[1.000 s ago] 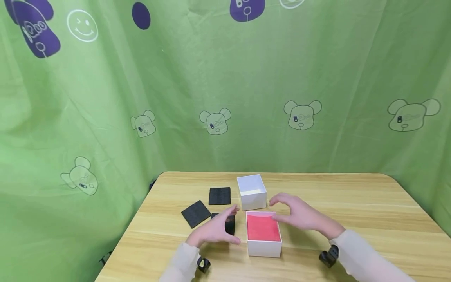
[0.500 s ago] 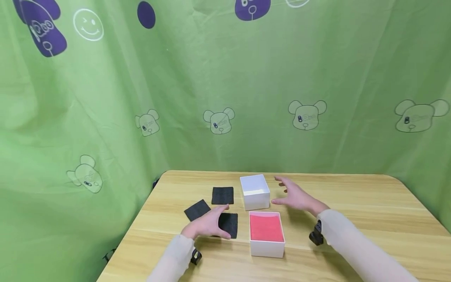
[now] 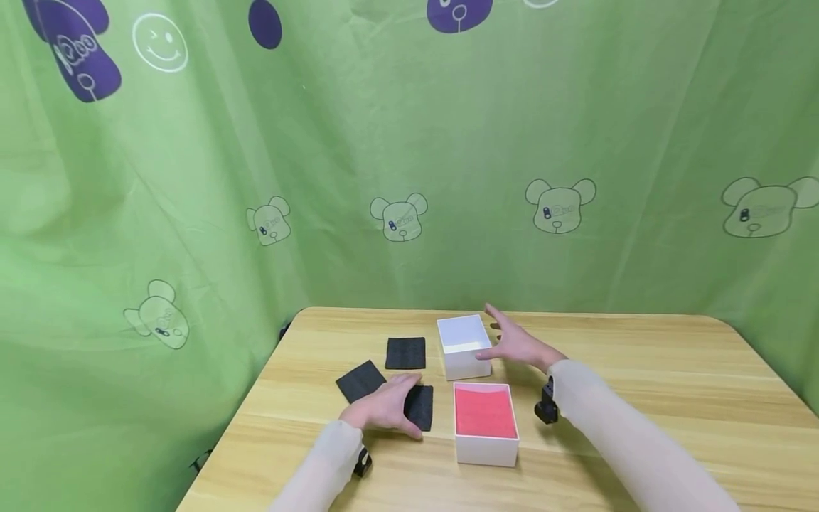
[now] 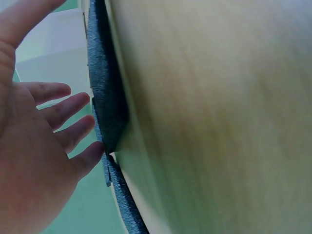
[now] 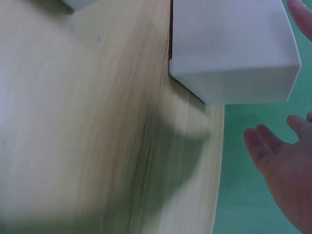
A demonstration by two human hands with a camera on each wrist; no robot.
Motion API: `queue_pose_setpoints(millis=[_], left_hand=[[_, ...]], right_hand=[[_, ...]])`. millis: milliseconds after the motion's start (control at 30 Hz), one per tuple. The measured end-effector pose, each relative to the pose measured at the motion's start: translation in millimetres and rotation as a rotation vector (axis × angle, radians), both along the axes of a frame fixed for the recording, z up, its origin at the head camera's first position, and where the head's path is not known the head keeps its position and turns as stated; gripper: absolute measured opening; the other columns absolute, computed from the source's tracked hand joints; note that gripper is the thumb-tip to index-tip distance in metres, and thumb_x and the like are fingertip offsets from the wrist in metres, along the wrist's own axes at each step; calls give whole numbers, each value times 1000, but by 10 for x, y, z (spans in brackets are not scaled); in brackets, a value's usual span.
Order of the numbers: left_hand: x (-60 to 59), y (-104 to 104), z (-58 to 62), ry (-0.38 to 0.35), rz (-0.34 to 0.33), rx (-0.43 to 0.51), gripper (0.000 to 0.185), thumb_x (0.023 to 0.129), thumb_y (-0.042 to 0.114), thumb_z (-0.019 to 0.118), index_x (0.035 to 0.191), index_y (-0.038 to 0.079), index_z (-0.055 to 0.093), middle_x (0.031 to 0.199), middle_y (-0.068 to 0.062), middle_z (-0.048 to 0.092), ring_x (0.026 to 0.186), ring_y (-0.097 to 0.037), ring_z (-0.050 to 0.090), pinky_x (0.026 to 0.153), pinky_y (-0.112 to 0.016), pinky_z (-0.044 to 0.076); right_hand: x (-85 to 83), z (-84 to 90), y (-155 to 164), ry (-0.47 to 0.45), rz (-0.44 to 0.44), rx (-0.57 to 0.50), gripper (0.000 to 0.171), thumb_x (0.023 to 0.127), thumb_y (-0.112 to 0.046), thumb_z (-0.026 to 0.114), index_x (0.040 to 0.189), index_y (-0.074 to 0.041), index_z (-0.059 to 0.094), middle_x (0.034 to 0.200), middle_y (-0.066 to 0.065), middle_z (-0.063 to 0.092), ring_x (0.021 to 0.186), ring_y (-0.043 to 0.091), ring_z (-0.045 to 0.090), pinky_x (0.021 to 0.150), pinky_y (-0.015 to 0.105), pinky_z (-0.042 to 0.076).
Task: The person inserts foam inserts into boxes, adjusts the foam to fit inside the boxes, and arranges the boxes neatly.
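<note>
While the head view shows the whole table point(image 3: 640, 384), only the left wrist view shows the left hand point(image 4: 34, 146) with fingers spread wide, close over the black foam pad point(image 3: 419, 407). This pad lies flat beside the red-lined box point(image 3: 484, 421), its long axis pointing away from the person. Next to the empty white box point(image 3: 463, 346), the right hand point(image 3: 518, 345) is also spread and holds nothing.
</note>
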State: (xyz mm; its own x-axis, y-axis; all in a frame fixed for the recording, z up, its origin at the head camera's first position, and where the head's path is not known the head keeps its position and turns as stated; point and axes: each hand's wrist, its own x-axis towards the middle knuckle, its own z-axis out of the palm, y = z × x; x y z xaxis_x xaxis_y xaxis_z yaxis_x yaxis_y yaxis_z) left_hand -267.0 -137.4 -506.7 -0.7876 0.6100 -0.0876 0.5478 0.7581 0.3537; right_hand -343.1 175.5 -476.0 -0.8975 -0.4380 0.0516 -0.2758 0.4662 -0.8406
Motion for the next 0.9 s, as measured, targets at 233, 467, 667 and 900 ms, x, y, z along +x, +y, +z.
queue_pose_setpoints(millis=[233, 467, 667, 900], left_hand=[[-8, 1, -33, 35, 13, -54, 106, 67, 53, 80, 147, 5, 30, 148, -9, 34, 136, -26, 28, 110, -38, 27], [-12, -3, -8, 37, 28, -82, 104, 67, 51, 80, 147, 6, 31, 147, -8, 35, 136, -25, 29, 110, -38, 27], [-26, -6, -20, 41, 29, -94, 101, 69, 51, 79, 146, 7, 32, 146, -6, 38, 135, -23, 31, 109, -37, 29], [-32, -10, -3, 35, 39, -93, 100, 69, 51, 79, 146, 7, 32, 145, -6, 38, 134, -24, 33, 109, -37, 29]], right_hand=[[-72, -71, -62, -30, 14, -18, 122, 70, -33, 83, 152, -10, -4, 156, 16, 6, 138, 41, 15, 107, 60, 17], [-125, -76, -89, -39, 32, -46, 119, 71, -28, 83, 151, -5, -2, 155, 20, 8, 137, 43, 16, 107, 61, 18], [-133, -89, -90, -81, 32, -75, 119, 70, -25, 84, 152, -6, 0, 153, 23, 11, 136, 44, 19, 107, 59, 22], [-152, -98, -86, -94, 27, -78, 120, 68, -27, 85, 152, -6, 1, 150, 27, 16, 135, 45, 20, 106, 59, 22]])
